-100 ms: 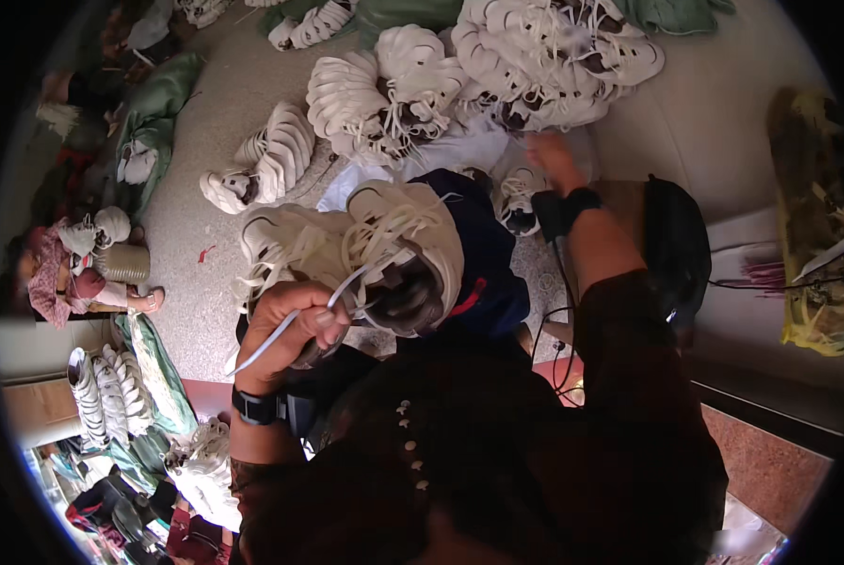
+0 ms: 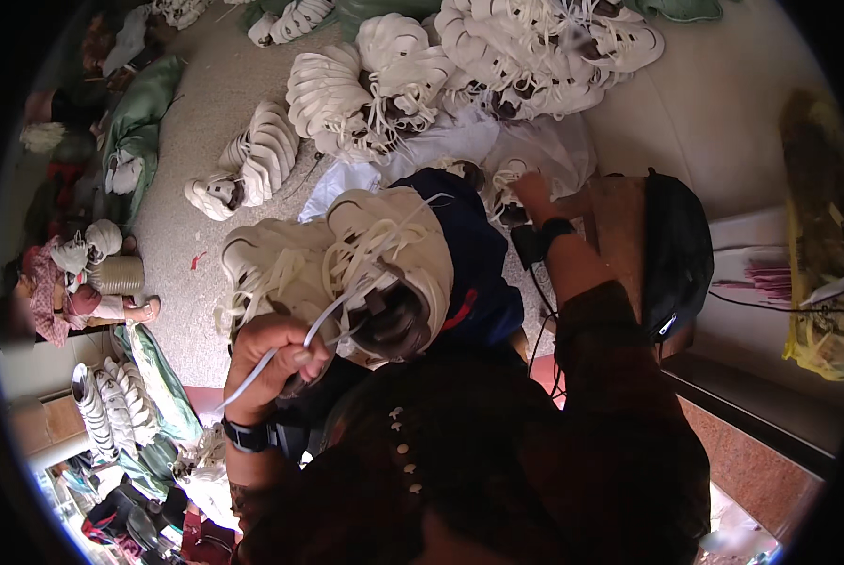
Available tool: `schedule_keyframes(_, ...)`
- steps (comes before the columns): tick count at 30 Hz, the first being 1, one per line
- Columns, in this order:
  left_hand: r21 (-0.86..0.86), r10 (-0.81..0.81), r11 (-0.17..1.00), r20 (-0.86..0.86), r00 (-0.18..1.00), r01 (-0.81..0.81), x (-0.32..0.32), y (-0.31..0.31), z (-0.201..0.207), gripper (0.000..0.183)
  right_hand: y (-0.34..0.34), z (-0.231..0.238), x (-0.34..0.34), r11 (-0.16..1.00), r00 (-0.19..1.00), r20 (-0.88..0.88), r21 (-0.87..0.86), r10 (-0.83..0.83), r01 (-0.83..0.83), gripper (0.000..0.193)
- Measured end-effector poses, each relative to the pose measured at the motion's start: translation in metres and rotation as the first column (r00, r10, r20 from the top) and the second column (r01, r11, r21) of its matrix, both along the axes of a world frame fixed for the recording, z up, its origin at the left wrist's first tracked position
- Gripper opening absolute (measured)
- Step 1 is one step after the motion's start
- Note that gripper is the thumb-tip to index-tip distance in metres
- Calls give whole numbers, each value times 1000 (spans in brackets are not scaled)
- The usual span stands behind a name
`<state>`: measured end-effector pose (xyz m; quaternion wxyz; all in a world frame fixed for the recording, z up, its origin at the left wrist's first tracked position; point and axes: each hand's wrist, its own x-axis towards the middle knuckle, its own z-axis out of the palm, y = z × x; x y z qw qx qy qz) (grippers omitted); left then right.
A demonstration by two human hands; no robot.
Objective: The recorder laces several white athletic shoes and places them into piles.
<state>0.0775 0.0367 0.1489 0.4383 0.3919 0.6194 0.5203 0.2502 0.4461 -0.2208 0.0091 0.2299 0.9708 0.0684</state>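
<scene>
My left hand (image 2: 273, 363) pinches a pale shoelace (image 2: 320, 320) between thumb and fingers; its free end hangs past the wrist. The lace leads up to a white sneaker (image 2: 391, 254) with a dark brown lining, lying over my lap with its opening toward me. A second white sneaker (image 2: 273, 259) rests against its left side, partly behind my left hand. Farther off, my right hand (image 2: 535, 194) reaches to a laced white shoe (image 2: 509, 191) by the plastic sheet. Its fingers are blurred and partly hidden, so I cannot tell whether they grip the shoe.
Piles of white sneakers (image 2: 525, 56) cover the far floor, and a nested row (image 2: 262, 155) lies left of them. A black bag (image 2: 678, 254) stands on the right beside a brown box (image 2: 619, 235). Another person (image 2: 50, 287) sits at far left. A cable (image 2: 538, 311) hangs near my right arm.
My right hand has come down and closer to the shoe by the plastic sheet. The whole view has shifted slightly. My left hand keeps its pinch on the shoelace.
</scene>
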Motion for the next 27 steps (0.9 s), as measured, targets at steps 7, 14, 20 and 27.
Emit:
schedule_keyframes(7, 78, -68, 994, -70, 995, 74, -8, 13, -7, 33, -55, -44, 38, 692, 915, 168, -609, -366, 388, 25)
schedule_keyframes(14, 12, -229, 973, 96, 969, 229, -34, 27, -9, 10, -36, -84, 69, 712, 911, 314, -572, -268, 407, 51)
schedule_keyframes(20, 11, -84, 996, 175, 981, 83, -27, 22, 0, 9, -13, -114, 30, 716, 920, 344, -593, -188, 368, 45)
schedule_keyframes(27, 5, -185, 982, 247, 951, 190, -38, 28, 5, 12, 12, -149, 26, 508, 783, 541, -603, -305, 615, 62)
